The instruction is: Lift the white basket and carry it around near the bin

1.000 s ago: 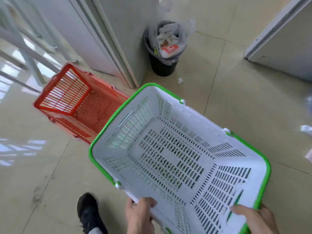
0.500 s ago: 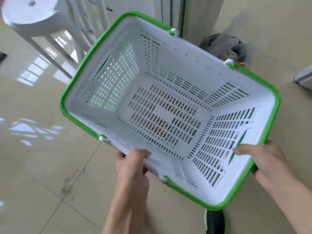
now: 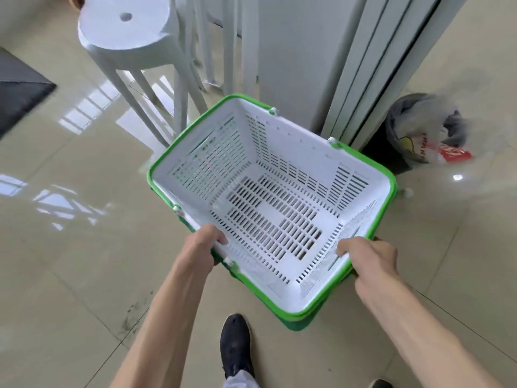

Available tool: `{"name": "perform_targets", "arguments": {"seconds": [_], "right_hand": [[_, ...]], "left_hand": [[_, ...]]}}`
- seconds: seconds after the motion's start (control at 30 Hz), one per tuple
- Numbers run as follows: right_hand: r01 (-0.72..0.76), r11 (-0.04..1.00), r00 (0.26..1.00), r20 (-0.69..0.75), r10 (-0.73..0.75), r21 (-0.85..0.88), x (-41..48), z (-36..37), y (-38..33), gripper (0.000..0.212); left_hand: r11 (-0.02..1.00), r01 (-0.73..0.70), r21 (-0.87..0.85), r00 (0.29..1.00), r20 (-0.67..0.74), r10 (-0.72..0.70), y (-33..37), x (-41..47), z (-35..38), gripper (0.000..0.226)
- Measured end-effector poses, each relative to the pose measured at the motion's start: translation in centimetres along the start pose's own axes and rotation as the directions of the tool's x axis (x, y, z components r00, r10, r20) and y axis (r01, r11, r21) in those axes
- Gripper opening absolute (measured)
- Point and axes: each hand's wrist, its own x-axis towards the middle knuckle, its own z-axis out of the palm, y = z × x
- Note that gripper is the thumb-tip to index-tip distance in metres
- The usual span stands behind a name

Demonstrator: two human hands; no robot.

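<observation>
Basket [image 3: 279,197], mid-frame just above the floor [image 3: 70,261], looks like light, stiff slotted white plastic w/ a smooth green rim, prob a bit slick, so best grabbed at the rim, where left hand [image 3: 205,245] and right hand [image 3: 369,257] both curl round the near edge.

Head-worn view, steeply downward, close above hands [image 3: 282,247].

Both forearms are bare, with no sleeves showing. At the bottom centre of the frame, a black fabric lace-up shoe [image 3: 235,343] sits above a pale grey trouser cuff [image 3: 241,381].
</observation>
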Motion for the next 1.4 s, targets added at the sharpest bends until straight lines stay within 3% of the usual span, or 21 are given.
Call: {"name": "perform_targets", "arguments": {"seconds": [0.07, 0.13, 0.23, 0.37, 0.47, 0.6, 0.73, 0.83, 0.93, 1.03, 1.1, 1.2, 1.27, 1.33, 1.37, 1.4], "right_hand": [[0.001, 1.000, 1.000, -0.009, -0.001, -0.021, -0.4, 1.5, 0.1, 0.040], [0.007, 0.999, 0.999, -0.042, -0.009, -0.041, -0.7, 3.1, 0.0, 0.017], [0.029, 0.999, 0.999, -0.033, -0.030, -0.015, -1.2, 4.9, -0.6, 0.029], [-0.004, 0.999, 1.000, 0.000, 0.004, -0.044, -1.6, 5.1, -0.9, 0.025], [-0.041, 0.996, 0.996, 0.078, 0.047, -0.080, -0.3, 4.1, -0.3, 0.031], [-0.107, 0.987, 0.984, 0.128, 0.122, -0.118, 3.3, 3.7, 2.6, 0.042], [-0.152, 0.981, 0.975, 0.143, 0.169, -0.124, 6.6, 4.3, 6.4, 0.059], [-0.143, 0.971, 0.989, 0.017, 0.149, -0.192, 8.0, 4.2, 8.7, 0.036], [-0.051, 0.922, 0.999, -0.028, 0.044, -0.383, 7.4, 4.1, 10.8, 0.004], [-0.046, 0.855, 0.999, -0.031, 0.035, -0.516, 7.3, 3.7, 13.6, 0.007], [-0.111, 0.856, 0.990, 0.021, 0.140, -0.505, 7.4, 3.7, 15.4, 0.021], [-0.325, 0.923, 0.902, 0.225, 0.368, -0.207, 7.6, 4.9, 17.5, 0.028], [-0.414, 0.908, 0.846, 0.340, 0.411, -0.066, 8.1, 5.6, 18.3, 0.034], [-0.364, 0.923, 0.831, 0.404, 0.382, -0.123, 8.7, 5.6, 18.3, 0.057], [-0.309, 0.936, 0.842, 0.409, 0.352, -0.169, 9.2, 5.4, 18.5, 0.060], [-0.240, 0.944, 0.865, 0.392, 0.314, -0.225, 9.6, 4.8, 18.3, 0.050]], "left_hand": [[1.000, 0.012, 0.015, 1.000, -0.024, -0.012, 0.5, 1.2, -0.7, 0.007], [0.999, 0.030, 0.040, 0.998, -0.048, -0.028, 0.8, 1.9, -1.1, 0.008], [0.998, 0.003, 0.069, 0.998, -0.057, 0.001, 1.3, 2.8, -1.5, 0.020], [0.995, -0.013, 0.098, 0.991, -0.128, 0.026, 1.8, 3.5, -2.5, 0.048], [0.995, -0.036, 0.089, 0.985, -0.167, 0.050, 1.7, 3.2, -2.4, 0.054], [0.993, -0.106, 0.059, 0.962, -0.248, 0.118, 1.5, 2.5, -0.9, 0.039], [0.990, -0.142, -0.009, 0.961, -0.241, 0.136, -0.8, 2.8, 0.8, 0.025], [0.994, -0.107, 0.018, 0.967, -0.231, 0.108, -3.4, 3.6, 2.1, 0.032], [0.992, -0.066, 0.110, 0.968, -0.234, 0.090, -6.3, 4.6, 2.2, 0.036], [0.988, -0.023, 0.151, 0.984, -0.169, 0.049, -8.3, 5.6, 2.0, 0.046], [0.992, 0.016, 0.124, 0.992, -0.124, 0.000, -8.7, 6.0, 2.1, 0.047], [0.997, -0.003, 0.083, 0.995, -0.104, 0.012, -9.2, 7.1, 2.6, 0.040], [0.993, -0.033, 0.110, 0.988, -0.150, 0.049, -10.1, 7.9, 3.4, 0.036], [0.976, -0.090, 0.198, 0.981, -0.150, 0.121, -11.7, 7.9, 4.5, 0.044], [0.965, -0.122, 0.230, 0.976, -0.149, 0.159, -12.8, 7.7, 5.0, 0.049], [0.960, -0.146, 0.238, 0.969, -0.159, 0.187, -13.9, 7.6, 5.5, 0.052]]}}
